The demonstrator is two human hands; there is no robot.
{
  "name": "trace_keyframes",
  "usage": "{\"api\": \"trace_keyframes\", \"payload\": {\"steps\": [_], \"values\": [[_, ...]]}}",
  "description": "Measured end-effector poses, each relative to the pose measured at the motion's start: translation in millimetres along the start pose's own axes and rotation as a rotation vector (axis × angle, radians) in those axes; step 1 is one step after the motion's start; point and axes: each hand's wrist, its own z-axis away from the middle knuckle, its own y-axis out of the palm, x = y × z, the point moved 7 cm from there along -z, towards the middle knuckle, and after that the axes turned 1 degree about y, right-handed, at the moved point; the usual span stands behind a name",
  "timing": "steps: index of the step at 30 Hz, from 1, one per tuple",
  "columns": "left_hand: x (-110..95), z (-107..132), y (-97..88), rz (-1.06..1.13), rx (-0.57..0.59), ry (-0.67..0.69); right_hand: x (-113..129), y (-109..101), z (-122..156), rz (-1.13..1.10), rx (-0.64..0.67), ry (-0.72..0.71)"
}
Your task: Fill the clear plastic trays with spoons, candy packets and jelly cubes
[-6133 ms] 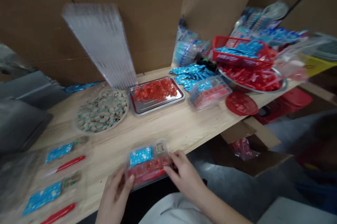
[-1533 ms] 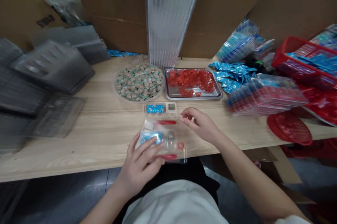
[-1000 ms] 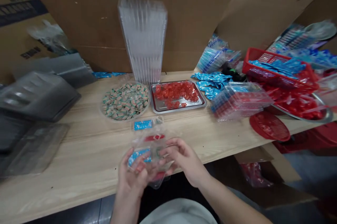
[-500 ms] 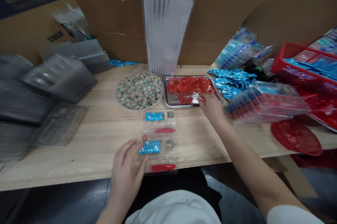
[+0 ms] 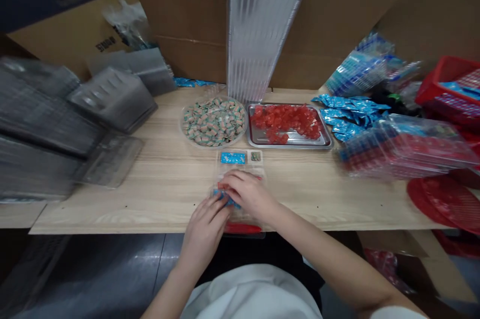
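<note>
My left hand [image 5: 205, 225] and my right hand [image 5: 247, 195] meet over the near half of a clear compartment tray [image 5: 240, 166] at the table's front edge. A blue packet [image 5: 224, 199] shows between my fingers and is mostly hidden. My left fingertips press against it, while my right fingers curve over it. A red stick-shaped sweet [image 5: 243, 228] lies below my hands. In the tray's far half sit a small blue packet [image 5: 232, 158] and a small green-and-brown packet [image 5: 255, 156].
Behind the tray are a round plate of wrapped sweets [image 5: 213, 145] and a steel tray of red sweets [image 5: 290, 145]. Blue sachets [image 5: 348, 115] and stacked filled trays [image 5: 405, 146] lie right; dark plastic trays [image 5: 112, 101] lie left. A tall clear tray stack [image 5: 262, 24] stands behind.
My right hand has moved back from the steel tray to the clear tray. It now meets my left hand over the blue packet. The whole scene has shifted slightly right in view.
</note>
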Motion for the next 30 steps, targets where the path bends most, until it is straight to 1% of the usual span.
{"api": "trace_keyframes", "payload": {"steps": [2, 5, 9, 11, 13, 15, 17, 19, 22, 24, 26, 28, 29, 30], "values": [[1, -1, 0.4, 0.031, -0.011, -0.035, 1, 3, 3, 0.006, 0.03, -0.036], [3, -1, 1.8, 0.076, -0.014, -0.069, -4, -5, 5, 0.023, 0.016, -0.024], [4, -1, 4.0, 0.1, 0.024, -0.059, -7, -15, -2, 0.074, 0.064, 0.003], [4, -1, 2.9, 0.107, 0.038, -0.061, -9, -19, -5, 0.032, 0.085, 0.036], [4, -2, 1.1, 0.106, 0.049, -0.074, -15, -24, -6, -0.014, 0.069, 0.107], [3, -5, 0.1, 0.101, 0.058, -0.084, -18, -26, -5, 0.019, 0.046, 0.13], [2, -7, -0.3, 0.094, 0.048, -0.086, -16, -21, -3, 0.135, 0.058, 0.065], [1, -8, 0.8, 0.091, 0.035, -0.083, -11, -11, -1, 0.247, 0.096, -0.019], [2, -7, 4.9, 0.09, 0.035, -0.086, -10, -1, 0, 0.288, 0.116, -0.048], [2, -6, 6.7, 0.09, 0.04, -0.088, -10, 0, 0, 0.257, 0.113, -0.022], [3, -4, 6.4, 0.098, 0.047, -0.092, -11, -4, 0, 0.175, 0.094, 0.029], [2, -5, 3.2, 0.119, 0.051, -0.093, -16, -13, 3, -0.006, 0.045, 0.149], [2, -6, -0.5, 0.133, 0.035, -0.104, -20, -18, 5, -0.136, 0.02, 0.233], [3, -8, -5.9, 0.153, -0.004, -0.132, -23, -21, 9, -0.275, 0.001, 0.324]]}}
